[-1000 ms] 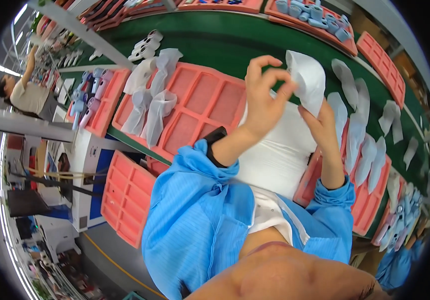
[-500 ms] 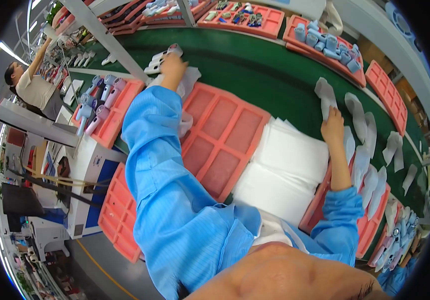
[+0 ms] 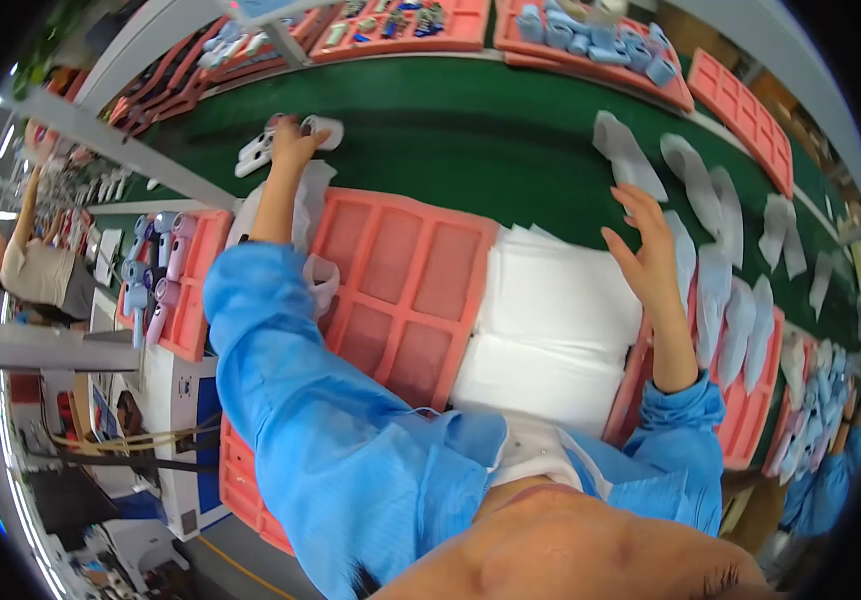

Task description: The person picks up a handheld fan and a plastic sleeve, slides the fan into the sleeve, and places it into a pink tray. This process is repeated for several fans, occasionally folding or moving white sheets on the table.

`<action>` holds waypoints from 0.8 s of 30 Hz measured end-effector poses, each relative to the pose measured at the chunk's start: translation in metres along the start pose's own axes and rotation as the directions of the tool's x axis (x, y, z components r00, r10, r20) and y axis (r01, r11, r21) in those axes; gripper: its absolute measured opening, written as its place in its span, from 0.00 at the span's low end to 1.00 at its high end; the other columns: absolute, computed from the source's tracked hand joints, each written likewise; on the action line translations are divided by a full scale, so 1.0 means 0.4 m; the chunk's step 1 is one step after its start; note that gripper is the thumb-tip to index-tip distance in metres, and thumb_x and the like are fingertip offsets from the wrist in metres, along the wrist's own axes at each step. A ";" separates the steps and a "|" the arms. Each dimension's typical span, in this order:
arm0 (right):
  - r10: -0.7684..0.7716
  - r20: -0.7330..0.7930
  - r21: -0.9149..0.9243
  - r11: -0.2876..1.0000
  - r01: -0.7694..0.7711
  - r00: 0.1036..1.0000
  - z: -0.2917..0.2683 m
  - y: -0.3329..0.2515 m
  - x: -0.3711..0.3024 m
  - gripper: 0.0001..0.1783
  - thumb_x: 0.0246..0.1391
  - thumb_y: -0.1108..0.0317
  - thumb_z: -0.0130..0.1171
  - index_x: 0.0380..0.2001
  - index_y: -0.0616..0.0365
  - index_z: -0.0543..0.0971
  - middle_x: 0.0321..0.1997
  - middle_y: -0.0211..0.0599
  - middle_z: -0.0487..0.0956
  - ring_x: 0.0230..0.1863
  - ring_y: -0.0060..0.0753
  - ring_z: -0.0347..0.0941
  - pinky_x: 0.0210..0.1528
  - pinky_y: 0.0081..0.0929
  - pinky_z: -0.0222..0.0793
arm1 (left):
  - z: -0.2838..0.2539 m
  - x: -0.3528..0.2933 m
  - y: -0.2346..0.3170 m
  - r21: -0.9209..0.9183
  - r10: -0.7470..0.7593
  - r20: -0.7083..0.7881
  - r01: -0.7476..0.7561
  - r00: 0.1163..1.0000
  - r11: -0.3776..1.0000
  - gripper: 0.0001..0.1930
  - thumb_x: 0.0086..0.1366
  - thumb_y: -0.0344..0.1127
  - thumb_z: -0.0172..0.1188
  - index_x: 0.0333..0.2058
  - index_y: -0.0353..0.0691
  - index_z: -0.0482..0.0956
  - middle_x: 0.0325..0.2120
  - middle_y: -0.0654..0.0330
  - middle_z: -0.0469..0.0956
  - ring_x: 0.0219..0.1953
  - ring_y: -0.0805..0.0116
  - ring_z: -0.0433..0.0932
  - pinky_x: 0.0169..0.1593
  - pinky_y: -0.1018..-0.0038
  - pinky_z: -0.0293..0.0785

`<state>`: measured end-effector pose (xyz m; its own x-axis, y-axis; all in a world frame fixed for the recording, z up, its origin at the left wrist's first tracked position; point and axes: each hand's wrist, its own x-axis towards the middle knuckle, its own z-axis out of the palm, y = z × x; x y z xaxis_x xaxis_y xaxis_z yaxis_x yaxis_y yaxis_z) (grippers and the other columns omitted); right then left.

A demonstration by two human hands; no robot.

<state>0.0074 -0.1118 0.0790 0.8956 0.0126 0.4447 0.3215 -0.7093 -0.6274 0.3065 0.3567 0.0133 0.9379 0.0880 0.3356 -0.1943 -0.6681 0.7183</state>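
Note:
Over the green belt, at the far left, my left hand has its fingers closed around a white hair dryer, whose round barrel shows to the right of the hand. Its handle is mostly hidden. Beside it lie more white hair dryers. My right hand hovers open with fingers apart, holding nothing. Just beyond its fingertips a wrapped piece in a translucent white sleeve rests on the belt. Between my arms lies a stack of white sleeves.
A pink divided tray lies left of the stack. Blue wrapped pieces rest on a pink tray at right. Trays of blue parts stand beyond the belt. Coloured hair dryers fill a left tray. A metal post slants there; a co-worker stands beyond.
My right hand has let go of the wrapped piece and drawn back with fingers spread. My left hand has closed on a white hair dryer and turned it. The view has shifted.

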 end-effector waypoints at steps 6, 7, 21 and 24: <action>0.027 -0.089 0.040 0.999 -0.024 0.996 0.011 -0.095 -0.033 0.34 0.42 0.74 0.65 0.56 0.56 0.68 0.56 0.44 0.69 0.55 0.44 0.67 0.47 0.30 0.70 | 0.131 -0.426 0.610 -0.440 0.353 0.419 -0.153 0.837 0.885 0.38 0.51 0.32 0.70 0.58 0.33 0.60 0.47 0.53 0.71 0.36 0.75 0.74 0.33 0.80 0.74; -0.010 -0.134 -0.041 0.999 0.004 0.991 0.010 -0.094 -0.036 0.34 0.40 0.72 0.66 0.55 0.56 0.68 0.55 0.44 0.70 0.54 0.43 0.68 0.45 0.31 0.70 | 0.161 -0.485 0.662 -0.451 0.410 0.442 -0.198 0.798 0.870 0.38 0.50 0.31 0.70 0.58 0.35 0.60 0.47 0.53 0.70 0.35 0.75 0.74 0.34 0.80 0.74; 0.158 -0.269 -0.022 0.985 -0.170 0.950 -0.263 0.011 -0.074 0.30 0.34 0.65 0.65 0.46 0.57 0.71 0.38 0.40 0.75 0.38 0.36 0.73 0.41 0.28 0.68 | 0.464 -0.820 0.750 -0.210 0.473 0.592 -0.442 0.652 0.872 0.14 0.51 0.30 0.67 0.35 0.36 0.75 0.33 0.54 0.73 0.26 0.60 0.74 0.30 0.70 0.72; 0.150 -0.211 -0.029 0.987 -0.160 0.966 -0.317 0.012 -0.097 0.31 0.34 0.64 0.65 0.46 0.56 0.72 0.38 0.38 0.75 0.38 0.33 0.72 0.41 0.27 0.68 | 0.498 -0.813 0.723 -0.227 0.513 0.546 -0.472 0.663 0.852 0.09 0.53 0.29 0.66 0.33 0.35 0.77 0.27 0.56 0.74 0.24 0.67 0.73 0.29 0.76 0.71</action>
<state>-0.0648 -0.2052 0.1396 0.8483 -0.2432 0.4704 0.1650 -0.7226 -0.6713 0.0026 -0.0123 -0.0096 0.6790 -0.6872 0.2581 -0.6733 -0.4430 0.5919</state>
